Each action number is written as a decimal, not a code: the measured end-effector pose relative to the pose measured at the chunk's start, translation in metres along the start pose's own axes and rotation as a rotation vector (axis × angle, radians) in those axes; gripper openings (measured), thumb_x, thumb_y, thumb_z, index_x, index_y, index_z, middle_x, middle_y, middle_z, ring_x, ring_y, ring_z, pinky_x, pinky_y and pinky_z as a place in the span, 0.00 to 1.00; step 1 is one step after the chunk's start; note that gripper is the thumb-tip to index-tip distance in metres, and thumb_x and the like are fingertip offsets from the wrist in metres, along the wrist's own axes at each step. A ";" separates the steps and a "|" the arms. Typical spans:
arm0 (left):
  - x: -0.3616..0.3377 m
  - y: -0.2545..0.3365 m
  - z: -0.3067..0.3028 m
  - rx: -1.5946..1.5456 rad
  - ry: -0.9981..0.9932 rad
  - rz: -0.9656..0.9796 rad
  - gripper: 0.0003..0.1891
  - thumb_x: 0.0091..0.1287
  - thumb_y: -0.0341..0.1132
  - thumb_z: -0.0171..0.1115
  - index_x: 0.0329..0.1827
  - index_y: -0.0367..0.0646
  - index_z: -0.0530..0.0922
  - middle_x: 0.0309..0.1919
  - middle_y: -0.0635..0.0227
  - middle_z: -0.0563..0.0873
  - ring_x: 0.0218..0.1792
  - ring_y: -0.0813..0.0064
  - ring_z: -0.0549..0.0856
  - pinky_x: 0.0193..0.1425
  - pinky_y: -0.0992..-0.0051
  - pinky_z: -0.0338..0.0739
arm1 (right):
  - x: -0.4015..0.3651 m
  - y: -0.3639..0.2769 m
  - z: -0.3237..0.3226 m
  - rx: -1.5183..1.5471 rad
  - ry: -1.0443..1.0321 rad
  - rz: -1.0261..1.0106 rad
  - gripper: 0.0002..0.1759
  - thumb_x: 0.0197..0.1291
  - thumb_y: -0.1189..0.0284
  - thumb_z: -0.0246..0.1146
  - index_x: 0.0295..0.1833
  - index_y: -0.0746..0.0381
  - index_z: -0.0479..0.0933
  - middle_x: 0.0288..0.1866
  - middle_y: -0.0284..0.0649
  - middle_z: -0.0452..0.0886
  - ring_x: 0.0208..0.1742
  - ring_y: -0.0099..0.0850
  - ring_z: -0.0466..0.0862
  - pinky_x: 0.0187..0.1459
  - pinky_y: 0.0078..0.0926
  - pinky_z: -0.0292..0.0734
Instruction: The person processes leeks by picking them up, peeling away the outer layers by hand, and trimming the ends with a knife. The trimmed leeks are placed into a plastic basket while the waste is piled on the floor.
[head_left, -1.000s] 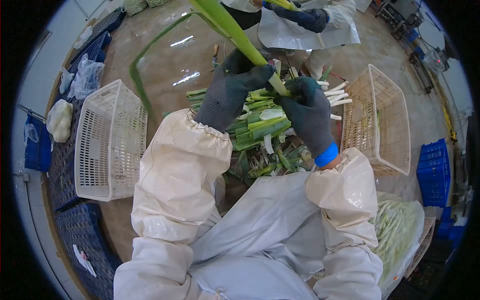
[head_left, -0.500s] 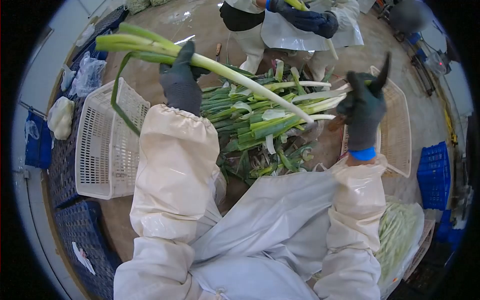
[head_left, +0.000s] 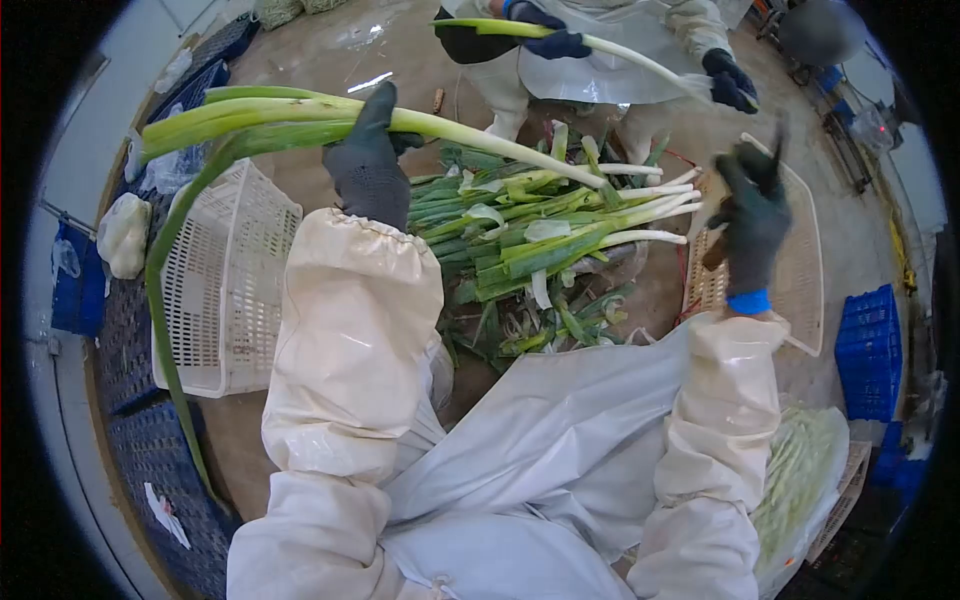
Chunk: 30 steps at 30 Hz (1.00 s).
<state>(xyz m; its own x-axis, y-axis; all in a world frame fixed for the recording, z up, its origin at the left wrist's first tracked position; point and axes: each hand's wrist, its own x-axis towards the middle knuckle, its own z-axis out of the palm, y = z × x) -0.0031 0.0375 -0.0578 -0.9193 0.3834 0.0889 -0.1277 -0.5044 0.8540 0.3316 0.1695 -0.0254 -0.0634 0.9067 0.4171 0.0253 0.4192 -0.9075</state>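
Observation:
My left hand (head_left: 368, 165), in a dark glove, is closed around a long green onion (head_left: 490, 150). Its leaves spread to the left, one bending far down past the white crate, and its white end points right over the pile. At the right, my gloved right hand (head_left: 752, 215) grips a knife (head_left: 714, 252). The knife's brown handle shows below the fist and its dark blade sticks up above, blurred. Between both hands, a heap of green onions (head_left: 540, 215) lies low down, white ends toward the right, with loose leaves and peelings (head_left: 560, 320) in front.
White slatted crates stand at left (head_left: 225, 280) and right (head_left: 800, 260). Opposite, a co-worker in a white apron (head_left: 610, 75) holds another onion with gloved hands. A blue crate (head_left: 868, 350) and a clear bag of pale green stalks (head_left: 800, 490) lie at right. Dark pallets (head_left: 165, 470) line the left wall.
The onion in my left hand has shifted left, its long leaf now hanging lower. My right hand with the knife has moved slightly right. The co-worker's hands have spread apart along their onion.

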 end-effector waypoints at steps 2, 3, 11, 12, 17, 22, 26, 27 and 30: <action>-0.011 -0.002 0.006 -0.030 -0.082 -0.073 0.13 0.58 0.34 0.71 0.37 0.37 0.76 0.26 0.62 0.81 0.21 0.68 0.82 0.23 0.72 0.81 | -0.015 0.006 0.031 -0.061 -0.134 0.025 0.22 0.52 0.73 0.72 0.54 0.65 0.80 0.45 0.37 0.83 0.37 0.22 0.81 0.34 0.19 0.77; -0.016 -0.003 0.006 -0.040 -0.118 -0.097 0.12 0.58 0.32 0.72 0.36 0.36 0.76 0.26 0.62 0.80 0.21 0.69 0.82 0.24 0.74 0.81 | -0.019 0.018 0.043 -0.077 -0.204 0.002 0.22 0.52 0.73 0.72 0.54 0.65 0.80 0.46 0.38 0.83 0.41 0.23 0.82 0.39 0.21 0.78; -0.055 -0.008 0.028 -0.051 -0.312 -0.288 0.12 0.59 0.33 0.71 0.35 0.34 0.77 0.27 0.59 0.83 0.22 0.68 0.84 0.25 0.74 0.81 | -0.072 0.005 0.101 -0.393 -0.491 -0.318 0.21 0.50 0.72 0.70 0.52 0.59 0.80 0.46 0.46 0.82 0.45 0.44 0.83 0.46 0.36 0.77; -0.056 -0.005 0.025 -0.040 -0.348 -0.291 0.12 0.59 0.33 0.70 0.35 0.33 0.77 0.27 0.58 0.83 0.22 0.68 0.84 0.25 0.74 0.81 | -0.074 0.006 0.101 -0.421 -0.491 -0.308 0.20 0.50 0.72 0.69 0.52 0.59 0.80 0.45 0.46 0.81 0.44 0.44 0.83 0.46 0.37 0.77; -0.043 -0.005 0.022 -0.065 -0.280 -0.282 0.12 0.59 0.33 0.70 0.36 0.34 0.77 0.27 0.58 0.83 0.22 0.67 0.84 0.25 0.73 0.81 | -0.072 0.015 0.098 -0.431 -0.441 -0.344 0.17 0.51 0.73 0.67 0.49 0.59 0.80 0.41 0.45 0.81 0.42 0.44 0.82 0.42 0.38 0.77; -0.042 -0.004 0.019 -0.091 -0.294 -0.294 0.12 0.59 0.33 0.70 0.37 0.34 0.77 0.26 0.58 0.83 0.22 0.66 0.84 0.25 0.73 0.82 | -0.073 0.012 0.097 -0.511 -0.436 -0.339 0.10 0.51 0.74 0.68 0.41 0.61 0.79 0.38 0.45 0.80 0.39 0.46 0.82 0.39 0.37 0.77; -0.035 -0.003 0.016 -0.061 -0.251 -0.250 0.12 0.59 0.33 0.70 0.37 0.35 0.77 0.25 0.58 0.83 0.21 0.67 0.84 0.24 0.73 0.82 | -0.072 0.022 0.098 -0.330 -0.365 -0.267 0.08 0.52 0.74 0.68 0.38 0.62 0.78 0.33 0.42 0.80 0.33 0.36 0.81 0.36 0.34 0.76; -0.033 -0.002 0.015 -0.053 -0.234 -0.226 0.12 0.59 0.34 0.70 0.37 0.35 0.77 0.25 0.59 0.83 0.21 0.67 0.84 0.23 0.73 0.82 | -0.069 0.018 0.095 -0.231 -0.336 -0.127 0.08 0.53 0.74 0.69 0.37 0.63 0.78 0.31 0.40 0.80 0.32 0.33 0.81 0.36 0.33 0.76; -0.017 0.000 0.005 -0.030 -0.149 -0.120 0.12 0.58 0.32 0.71 0.37 0.35 0.76 0.25 0.60 0.82 0.20 0.67 0.83 0.23 0.74 0.83 | -0.050 -0.016 0.079 0.117 -0.114 0.290 0.05 0.53 0.78 0.68 0.36 0.62 0.80 0.29 0.32 0.80 0.24 0.21 0.77 0.22 0.21 0.72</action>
<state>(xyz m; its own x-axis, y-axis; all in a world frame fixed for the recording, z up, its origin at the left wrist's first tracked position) 0.0143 0.0347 -0.0564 -0.8315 0.5519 0.0640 -0.2465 -0.4697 0.8477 0.2560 0.1136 -0.0359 -0.1821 0.9735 0.1381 -0.0560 0.1300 -0.9899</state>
